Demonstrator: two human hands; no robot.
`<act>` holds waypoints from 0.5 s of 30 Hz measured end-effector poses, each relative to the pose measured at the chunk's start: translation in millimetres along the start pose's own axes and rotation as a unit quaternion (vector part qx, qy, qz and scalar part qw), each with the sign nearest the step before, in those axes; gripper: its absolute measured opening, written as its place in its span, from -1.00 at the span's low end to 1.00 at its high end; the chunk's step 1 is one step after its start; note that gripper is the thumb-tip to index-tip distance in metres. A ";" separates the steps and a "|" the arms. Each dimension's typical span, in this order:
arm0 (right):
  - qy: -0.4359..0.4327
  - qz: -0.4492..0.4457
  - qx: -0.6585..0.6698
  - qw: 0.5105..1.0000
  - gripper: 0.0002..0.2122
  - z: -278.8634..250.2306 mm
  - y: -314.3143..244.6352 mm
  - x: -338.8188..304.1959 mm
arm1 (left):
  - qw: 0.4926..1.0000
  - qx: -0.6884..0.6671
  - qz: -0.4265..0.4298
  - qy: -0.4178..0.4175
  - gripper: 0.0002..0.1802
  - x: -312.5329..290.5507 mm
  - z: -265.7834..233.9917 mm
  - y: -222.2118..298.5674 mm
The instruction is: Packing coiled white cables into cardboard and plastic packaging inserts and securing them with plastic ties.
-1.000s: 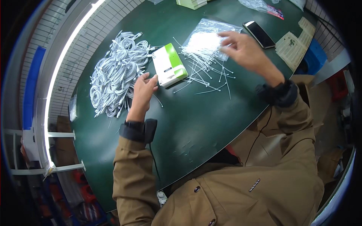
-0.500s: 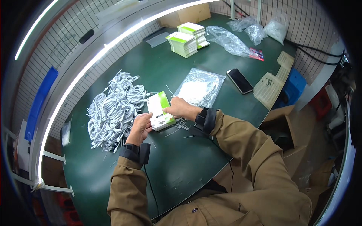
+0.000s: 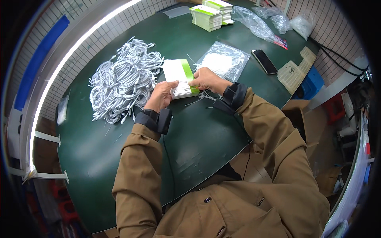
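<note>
A small stack of white-and-green printed cards (image 3: 177, 70) lies on the green table in front of me. My left hand (image 3: 161, 95) pinches the stack's near left side, thumb on top. From the right, my right hand (image 3: 210, 80) pinches the near right part of the top card, its thumb and fingers pressed together. Between my fingertips the card's surface is partly hidden. Thin white cable ties (image 3: 206, 95) lie loose by the stack, partly under my right hand. Just left of the stack is a big heap of coiled white cables (image 3: 123, 81).
Behind my right hand is a clear bag of white ties (image 3: 224, 60), with a phone (image 3: 264, 62) to its right. Taller card stacks (image 3: 206, 18) and crumpled plastic bags (image 3: 258, 24) stand farther back. Translucent plastic trays (image 3: 291, 73) and a blue bin (image 3: 310, 84) sit at the right edge.
The view has tilted, so the table appears higher. My right fingers have come in closer to my left thumb over the near part of the card stack.
</note>
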State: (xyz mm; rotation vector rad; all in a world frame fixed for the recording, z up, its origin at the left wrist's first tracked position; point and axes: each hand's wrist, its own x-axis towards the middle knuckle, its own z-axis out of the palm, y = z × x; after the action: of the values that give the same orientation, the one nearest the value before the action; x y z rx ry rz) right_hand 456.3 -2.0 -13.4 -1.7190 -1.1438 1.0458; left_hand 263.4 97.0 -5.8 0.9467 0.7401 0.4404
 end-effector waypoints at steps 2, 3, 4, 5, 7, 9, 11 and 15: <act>0.004 -0.020 0.019 1.000 -0.73 -0.3 -0.8 -8.2 | 1.000 -0.005 0.016 0.003 -0.64 -5.1 -0.2 -7.0; 0.006 -0.042 0.038 0.998 -0.70 -0.3 -2.5 -12.5 | 0.999 -0.010 0.032 0.008 -0.60 -9.3 0.0 -11.5; 0.006 -0.061 0.057 0.996 -0.67 -0.4 -6.0 -19.8 | 0.999 -0.016 0.048 0.014 -0.55 -17.7 4.4 -14.9; 0.003 -0.062 0.053 0.997 -0.67 -1.3 -10.1 -27.3 | 0.998 -0.020 0.050 0.016 -0.55 -27.1 7.0 -16.9; -0.011 -0.100 0.057 0.993 -0.58 -0.4 -25.9 -49.5 | 0.992 -0.065 0.101 -0.025 -0.51 -54.5 10.5 -18.8; -0.026 -0.120 0.058 0.991 -0.53 5.0 -43.6 -77.2 | 0.987 -0.090 0.130 -0.040 -0.49 -82.4 16.5 -19.4; -0.074 -0.139 0.068 0.985 -0.52 19.5 -61.2 -106.0 | 0.969 -0.123 0.209 -0.044 -0.51 -112.0 21.0 -20.1; -0.016 -0.286 -0.007 0.958 -0.56 54.8 -81.4 -134.2 | 0.957 -0.095 0.275 -0.015 -0.52 -169.3 6.1 -22.2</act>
State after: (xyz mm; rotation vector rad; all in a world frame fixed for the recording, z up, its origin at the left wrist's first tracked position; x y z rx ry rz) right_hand 349.2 -98.0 70.0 -1.2590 -1.5474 0.7014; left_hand 153.8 -25.6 40.7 0.9686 0.3856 0.9659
